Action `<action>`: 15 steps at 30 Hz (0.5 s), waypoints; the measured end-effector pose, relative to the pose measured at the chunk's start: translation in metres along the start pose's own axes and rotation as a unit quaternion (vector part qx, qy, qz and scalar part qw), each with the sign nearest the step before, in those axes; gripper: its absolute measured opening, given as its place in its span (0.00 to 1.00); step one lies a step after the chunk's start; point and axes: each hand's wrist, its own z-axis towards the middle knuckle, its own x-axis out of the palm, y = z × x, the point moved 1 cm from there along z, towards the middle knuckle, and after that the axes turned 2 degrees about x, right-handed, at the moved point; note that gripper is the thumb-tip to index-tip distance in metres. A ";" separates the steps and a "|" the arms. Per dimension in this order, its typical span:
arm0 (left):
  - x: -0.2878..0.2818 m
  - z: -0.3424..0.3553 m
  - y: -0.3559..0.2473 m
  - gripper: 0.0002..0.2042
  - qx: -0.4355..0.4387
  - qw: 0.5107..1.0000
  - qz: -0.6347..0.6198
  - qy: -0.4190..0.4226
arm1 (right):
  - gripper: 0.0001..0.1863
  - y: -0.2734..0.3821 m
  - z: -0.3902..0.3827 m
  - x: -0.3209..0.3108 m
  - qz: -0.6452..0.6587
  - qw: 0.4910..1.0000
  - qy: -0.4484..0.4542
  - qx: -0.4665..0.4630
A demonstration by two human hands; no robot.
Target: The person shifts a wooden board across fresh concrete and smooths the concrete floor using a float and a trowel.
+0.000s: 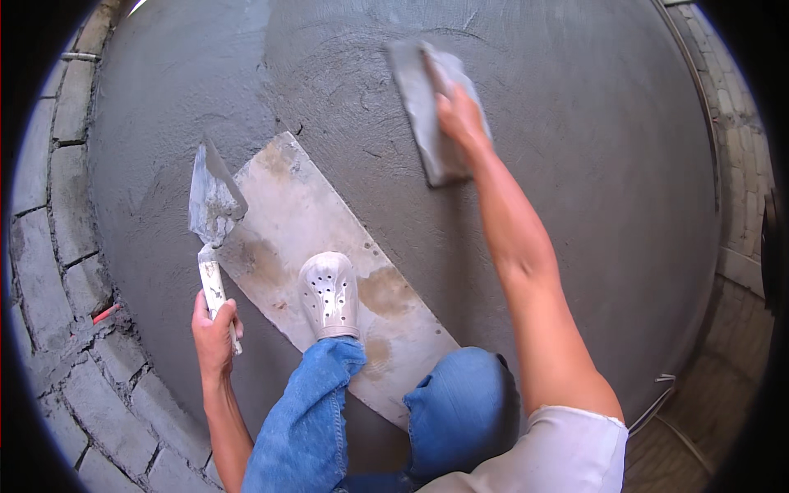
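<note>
My right hand [462, 117] is wrapped round the handle of a flat plastering float [436, 148], which lies on the wet grey cement [575, 189] at the far middle; its edges are a little blurred. On the left, my left hand [215, 333] grips the pale, cement-spotted handle of a pointed trowel [215, 193]. The trowel's blade is smeared with cement and points away from me, near the left edge of a board. That stained flat board [394, 345] lies slantwise on the cement, with my foot in a holed clog [329, 287] on it.
A block wall [74, 197] with open joints borders the cement on the left, where a short red pipe end [106, 314] sticks out. Another block wall [740, 148] stands at the right. Thin cables [657, 403] lie at the lower right. My bent knee [460, 403] is over the board.
</note>
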 end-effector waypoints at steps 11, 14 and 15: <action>0.008 0.014 -0.023 0.12 0.007 0.999 0.029 0.039 | 0.07 -0.220 -0.357 -0.106 0.367 0.795 -0.279 0.396; 0.012 0.021 -0.030 0.12 0.015 0.998 0.048 0.044 | 0.06 -0.237 -0.315 -0.114 0.502 0.718 -0.367 0.313; 0.012 0.023 -0.031 0.12 0.017 0.997 0.052 0.046 | 0.07 -0.243 -0.283 -0.115 0.524 0.698 -0.392 0.290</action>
